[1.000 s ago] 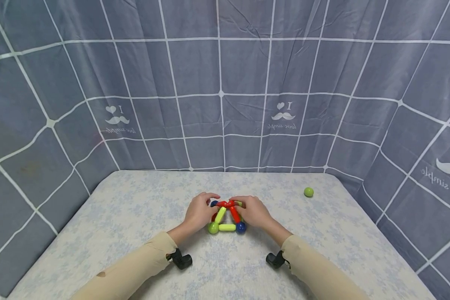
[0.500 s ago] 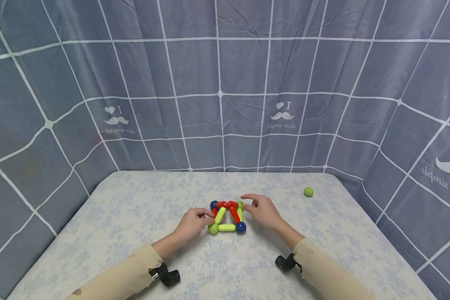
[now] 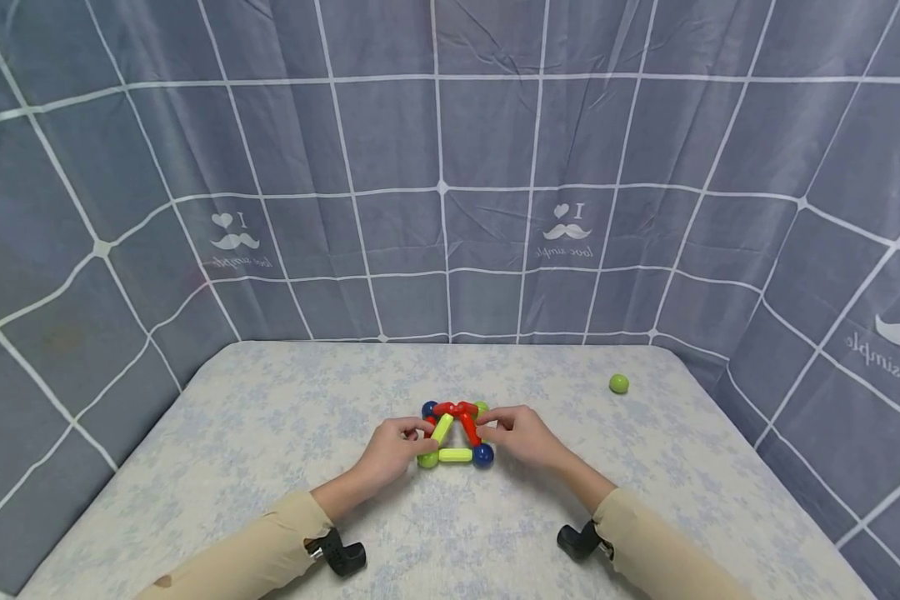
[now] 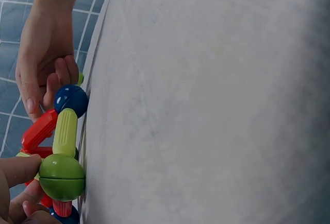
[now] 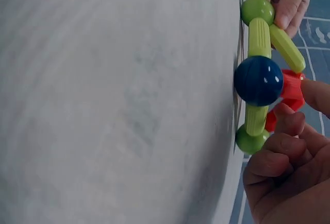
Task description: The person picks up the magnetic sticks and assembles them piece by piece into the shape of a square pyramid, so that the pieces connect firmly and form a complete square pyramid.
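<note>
A frame of magnetic rods and balls stands on the table between both hands. At its front, a yellow-green rod (image 3: 455,455) joins a green ball (image 3: 428,461) to a blue ball (image 3: 483,456). My left hand (image 3: 386,454) pinches the leaning yellow-green magnetic rod (image 3: 442,428) near the green ball. My right hand (image 3: 527,435) pinches the leaning red magnetic rod (image 3: 468,428) above the blue ball; in the right wrist view a fingertip touches that red rod (image 5: 291,85). More red rods (image 3: 444,408) slope together at the top. The hands partly hide the side rods.
A loose green ball (image 3: 618,383) lies at the back right of the patterned tabletop (image 3: 307,392). Grey-blue checked curtains (image 3: 390,233) hang behind and at both sides. Black wrist devices (image 3: 342,557) sit at both cuffs.
Both hands have come down from the top of the frame: the left to the front-left leaning rod, the right away and then back in to the leaning red rod. The frame has stayed in place.
</note>
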A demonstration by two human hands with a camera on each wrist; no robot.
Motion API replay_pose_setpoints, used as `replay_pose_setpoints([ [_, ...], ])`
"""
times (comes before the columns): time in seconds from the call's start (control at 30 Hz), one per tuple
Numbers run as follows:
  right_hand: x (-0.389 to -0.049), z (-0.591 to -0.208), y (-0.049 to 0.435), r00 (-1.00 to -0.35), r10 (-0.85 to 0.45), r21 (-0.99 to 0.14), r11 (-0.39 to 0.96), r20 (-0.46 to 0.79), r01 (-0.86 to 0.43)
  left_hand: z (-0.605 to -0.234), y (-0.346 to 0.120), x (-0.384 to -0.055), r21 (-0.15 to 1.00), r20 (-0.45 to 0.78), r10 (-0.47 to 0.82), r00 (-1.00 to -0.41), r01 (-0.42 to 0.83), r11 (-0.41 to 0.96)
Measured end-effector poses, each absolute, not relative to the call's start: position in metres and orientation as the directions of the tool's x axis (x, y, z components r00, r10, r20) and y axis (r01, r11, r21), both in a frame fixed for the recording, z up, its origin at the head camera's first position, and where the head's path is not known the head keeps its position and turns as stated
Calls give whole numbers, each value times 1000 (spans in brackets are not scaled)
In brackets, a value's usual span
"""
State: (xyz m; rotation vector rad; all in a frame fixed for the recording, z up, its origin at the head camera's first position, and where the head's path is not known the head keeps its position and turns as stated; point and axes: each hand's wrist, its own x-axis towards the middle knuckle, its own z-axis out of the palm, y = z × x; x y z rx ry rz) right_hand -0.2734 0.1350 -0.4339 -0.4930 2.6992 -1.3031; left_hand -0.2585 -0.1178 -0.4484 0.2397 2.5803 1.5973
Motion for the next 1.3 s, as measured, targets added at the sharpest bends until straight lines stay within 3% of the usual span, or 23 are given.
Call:
replay_pose_setpoints([
  [0.33, -270, -436, 130, -921, -390, -796, 550, 23, -253, -445, -117, -259, 891, 10, 183, -983, 92, 445],
  [1.3, -270, -435, 128, -922, -383, -808, 560, -58, -182, -440, -109, -257, 872, -18, 139, -990, 53, 487],
])
